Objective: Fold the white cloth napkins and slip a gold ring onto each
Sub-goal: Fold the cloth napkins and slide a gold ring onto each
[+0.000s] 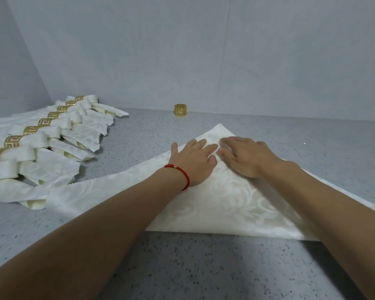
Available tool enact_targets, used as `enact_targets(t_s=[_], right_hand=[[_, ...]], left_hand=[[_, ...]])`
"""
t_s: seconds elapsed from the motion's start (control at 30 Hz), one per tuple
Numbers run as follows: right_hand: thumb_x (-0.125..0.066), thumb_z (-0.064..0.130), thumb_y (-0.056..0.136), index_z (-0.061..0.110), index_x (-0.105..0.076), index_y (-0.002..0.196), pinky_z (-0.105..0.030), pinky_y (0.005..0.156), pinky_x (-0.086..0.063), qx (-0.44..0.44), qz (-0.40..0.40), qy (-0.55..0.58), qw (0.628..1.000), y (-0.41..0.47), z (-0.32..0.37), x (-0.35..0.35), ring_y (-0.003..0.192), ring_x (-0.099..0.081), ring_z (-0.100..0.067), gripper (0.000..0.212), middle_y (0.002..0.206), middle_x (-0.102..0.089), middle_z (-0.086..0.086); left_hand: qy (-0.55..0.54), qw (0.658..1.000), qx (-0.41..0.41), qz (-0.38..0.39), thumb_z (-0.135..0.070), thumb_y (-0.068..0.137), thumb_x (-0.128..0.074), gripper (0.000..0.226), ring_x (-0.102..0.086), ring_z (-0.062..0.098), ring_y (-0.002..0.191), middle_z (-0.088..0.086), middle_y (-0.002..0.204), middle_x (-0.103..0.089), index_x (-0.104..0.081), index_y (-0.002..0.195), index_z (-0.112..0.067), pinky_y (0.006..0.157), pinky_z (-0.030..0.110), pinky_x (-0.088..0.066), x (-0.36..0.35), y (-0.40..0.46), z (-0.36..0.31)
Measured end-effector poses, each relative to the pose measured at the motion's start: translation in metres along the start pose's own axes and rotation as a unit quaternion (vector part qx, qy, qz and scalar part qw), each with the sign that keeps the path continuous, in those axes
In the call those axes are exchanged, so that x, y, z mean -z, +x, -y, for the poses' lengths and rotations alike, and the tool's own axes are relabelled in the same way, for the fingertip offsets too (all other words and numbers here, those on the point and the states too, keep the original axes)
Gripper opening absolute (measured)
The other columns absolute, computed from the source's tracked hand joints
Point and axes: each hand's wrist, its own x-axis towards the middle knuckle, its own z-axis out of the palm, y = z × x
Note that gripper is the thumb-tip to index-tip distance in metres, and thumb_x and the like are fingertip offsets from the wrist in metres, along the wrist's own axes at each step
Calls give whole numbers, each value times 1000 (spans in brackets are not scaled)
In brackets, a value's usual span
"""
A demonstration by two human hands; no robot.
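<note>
Both hands, left hand (193,161) & right hand (245,156), flat, fingers straight on triangle-folded napkin (221,204), nr gold ring (180,110)

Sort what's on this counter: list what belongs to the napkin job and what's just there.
In the job:
- napkin being folded, flat under left hand and right hand
- loose gold ring by the wall
- finished ringed napkins, far left

Just there:
- red bracelet on the left wrist
- speckled counter

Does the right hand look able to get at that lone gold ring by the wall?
Probably yes. The ring stands alone on the counter beyond the napkin, nothing between, and the right hand lies flat, holding nothing.
</note>
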Motion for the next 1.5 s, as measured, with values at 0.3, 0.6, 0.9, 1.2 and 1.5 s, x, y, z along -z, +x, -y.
enact_targets(t_s=[0.3,0.6,0.9,1.2,1.5], right_hand=[[-26,44,106,19,-41,137,-52,108,-33,-52,19,25,998,24,1,-9,134,-43,-24,43,134,-49,2],[-23,60,102,14,-25,157,-56,121,-16,-88,43,32,995,-34,40,-18,151,-19,-27,72,161,-27,-9],[-60,45,97,24,-64,126,-44,101,-33,-91,-70,133,984,-19,68,2,122,-53,-26,36,119,-66,3],[-72,31,93,2,-68,90,-37,78,-51,-71,2,230,971,15,59,5,74,-59,-20,29,77,-65,-5],[-70,35,96,14,-59,63,-33,66,-50,-54,32,275,959,24,50,9,51,-54,-15,41,58,-62,-2]], left_hand=[[8,1000,5,-29,-39,101,-24,48,-25,15,143,-7,155,-33,-31,148,-37,116,59,-16,-7,-24,-3],[-4,999,37,-13,-40,103,-22,50,-8,14,152,-9,164,-15,-22,153,-39,120,58,-4,10,-114,-14],[-20,1000,-4,14,-35,105,-24,47,-9,16,151,-6,161,-21,-28,152,-32,119,57,-7,33,-136,14],[19,999,-13,23,-40,105,-22,50,-10,17,150,-4,162,-19,-21,154,-34,119,58,-7,29,-126,20],[8,999,6,44,-42,105,-17,50,-6,20,152,0,165,-12,-19,154,-38,119,58,-7,35,-117,22]])
